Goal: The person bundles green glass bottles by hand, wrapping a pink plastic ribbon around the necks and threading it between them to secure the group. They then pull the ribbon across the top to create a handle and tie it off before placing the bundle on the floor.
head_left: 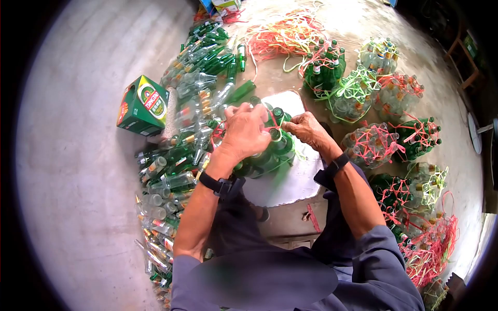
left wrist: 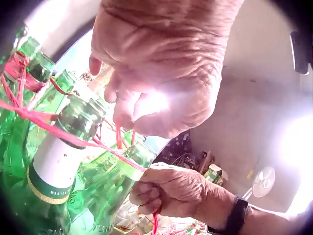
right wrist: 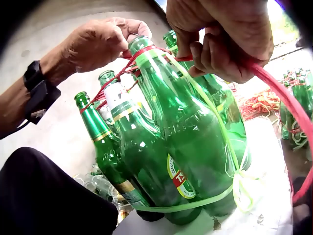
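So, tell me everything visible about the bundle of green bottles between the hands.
The bundle of green bottles stands roughly upright on a pale, flat surface. The bottles look like translucent glass, uncapped, with some neck and body labels. Red string winds round the necks; a yellow-green band circles the lower bodies, with loops at one side. Left hand and right hand grip the red string near the mouths.

Your green bottles (right wrist: pixel 171 127) stand upright together on the white surface (right wrist: pixel 274 152), close to its edge by your dark-clothed knee (right wrist: pixel 49 191). A pale green band (right wrist: pixel 195 202) circles their lower bodies. Your left hand (right wrist: pixel 93 45) pinches red ribbon (right wrist: pixel 281 90) beside one bottle's mouth; your right hand (right wrist: pixel 225 39) grips it above the bottles.
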The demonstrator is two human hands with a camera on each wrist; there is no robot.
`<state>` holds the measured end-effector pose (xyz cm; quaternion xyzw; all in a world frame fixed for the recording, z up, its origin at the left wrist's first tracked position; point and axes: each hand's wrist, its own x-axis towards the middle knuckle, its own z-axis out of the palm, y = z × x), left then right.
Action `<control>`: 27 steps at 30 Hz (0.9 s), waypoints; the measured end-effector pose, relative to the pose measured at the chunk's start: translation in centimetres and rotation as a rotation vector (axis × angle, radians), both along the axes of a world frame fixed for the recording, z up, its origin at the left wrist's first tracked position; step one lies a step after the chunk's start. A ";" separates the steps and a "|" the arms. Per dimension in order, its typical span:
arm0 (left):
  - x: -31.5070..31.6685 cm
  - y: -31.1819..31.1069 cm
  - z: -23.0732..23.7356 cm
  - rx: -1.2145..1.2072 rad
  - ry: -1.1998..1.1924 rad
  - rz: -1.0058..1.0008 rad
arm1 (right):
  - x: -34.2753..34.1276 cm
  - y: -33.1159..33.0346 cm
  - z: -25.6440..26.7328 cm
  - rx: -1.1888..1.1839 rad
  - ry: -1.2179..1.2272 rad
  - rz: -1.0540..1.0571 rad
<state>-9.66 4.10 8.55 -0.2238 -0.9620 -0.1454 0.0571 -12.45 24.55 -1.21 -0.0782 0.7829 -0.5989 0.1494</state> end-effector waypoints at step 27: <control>-1.1 -3.9 -1.5 0.249 0.010 0.207 | 1.1 -1.8 0.7 0.032 0.144 -0.021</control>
